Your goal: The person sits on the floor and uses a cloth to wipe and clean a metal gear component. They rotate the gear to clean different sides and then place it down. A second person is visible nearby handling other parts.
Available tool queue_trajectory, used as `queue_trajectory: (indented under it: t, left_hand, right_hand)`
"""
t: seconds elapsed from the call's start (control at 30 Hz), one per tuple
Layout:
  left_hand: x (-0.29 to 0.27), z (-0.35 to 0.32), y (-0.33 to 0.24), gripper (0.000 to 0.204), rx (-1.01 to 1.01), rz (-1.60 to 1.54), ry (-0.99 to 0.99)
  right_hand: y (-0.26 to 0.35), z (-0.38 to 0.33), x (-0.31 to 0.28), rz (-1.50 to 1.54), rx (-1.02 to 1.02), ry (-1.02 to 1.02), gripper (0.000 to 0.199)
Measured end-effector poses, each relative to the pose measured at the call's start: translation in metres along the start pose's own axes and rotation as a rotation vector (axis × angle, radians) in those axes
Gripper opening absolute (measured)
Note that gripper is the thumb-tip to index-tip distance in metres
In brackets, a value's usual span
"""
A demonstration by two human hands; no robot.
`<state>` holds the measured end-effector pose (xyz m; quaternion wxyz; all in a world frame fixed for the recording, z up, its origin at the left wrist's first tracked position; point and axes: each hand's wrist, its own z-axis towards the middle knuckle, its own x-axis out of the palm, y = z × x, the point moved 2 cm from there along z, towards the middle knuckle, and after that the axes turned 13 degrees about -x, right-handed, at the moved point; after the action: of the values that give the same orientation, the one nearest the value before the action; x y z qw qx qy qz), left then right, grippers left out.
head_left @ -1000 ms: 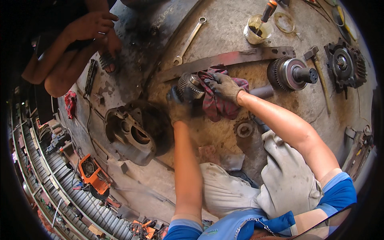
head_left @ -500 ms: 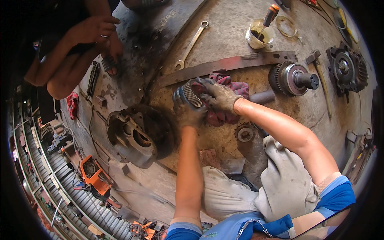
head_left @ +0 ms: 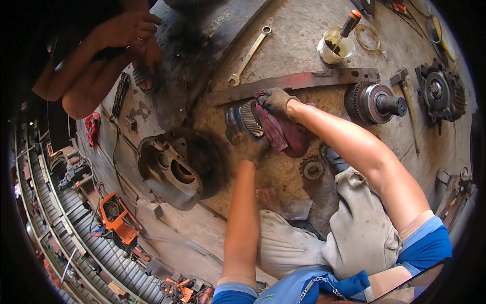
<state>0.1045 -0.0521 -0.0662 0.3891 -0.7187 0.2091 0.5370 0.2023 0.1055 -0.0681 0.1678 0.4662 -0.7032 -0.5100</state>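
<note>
A toothed metal gear [head_left: 249, 118] is gripped in my gloved left hand [head_left: 247, 143], fingers wrapped round its left side. Over the gear's right end lies a red-and-dark plaid rag [head_left: 284, 136]. My gloved right hand [head_left: 277, 103] is closed on the rag's far edge, just right of the gear. The cloth hides the gear's right side and whatever lies beneath it. Left of my left hand sits a dark cast housing [head_left: 177, 167] with a round opening. A small toothed ring [head_left: 313, 169] lies on the floor near my knees.
Beyond my hands lies a flat metal bar [head_left: 298, 81], with a combination wrench [head_left: 250, 55] and a tub [head_left: 335, 48] holding an orange-handled tool. A geared shaft [head_left: 377, 103], hammer [head_left: 405, 101] and second housing [head_left: 438, 91] sit right. Another person [head_left: 96, 61] crouches far left.
My right hand has shifted to the far side of the rag. The rag now hangs spread toward me over the gear's right end. My left hand keeps hold of the gear.
</note>
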Motion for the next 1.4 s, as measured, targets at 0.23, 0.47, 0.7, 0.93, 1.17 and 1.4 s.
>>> queue_trajectory:
  t: [0.23,0.47,0.7,0.93,1.17,1.4]
  left_hand:
    - [-0.013,0.007,-0.014,0.097,-0.092,-0.187,0.007]
    - [-0.021,0.005,-0.035,0.087,-0.419,-0.284,0.012]
    - [-0.004,0.021,-0.002,0.067,-0.312,-0.356,0.033]
    - [-0.026,0.002,-0.012,0.043,-0.418,-1.202,0.371]
    - [-0.024,0.004,-0.029,0.046,-0.489,-1.736,0.674]
    - [-0.022,0.005,-0.020,0.043,-0.538,-1.407,0.589]
  right_hand:
    - [-0.021,-0.033,-0.029,0.133,-0.118,-0.168,0.036]
    - [-0.017,-0.039,-0.028,0.055,-0.183,-0.040,0.044]
    - [-0.032,-0.025,0.001,0.367,-0.084,0.134,0.045]
    - [-0.008,-0.063,-0.009,0.627,-0.077,0.062,0.036]
    - [0.005,-0.065,-0.022,0.584,-0.363,-0.012,0.033]
    - [0.009,-0.072,-0.032,0.132,-0.528,-0.082,0.044]
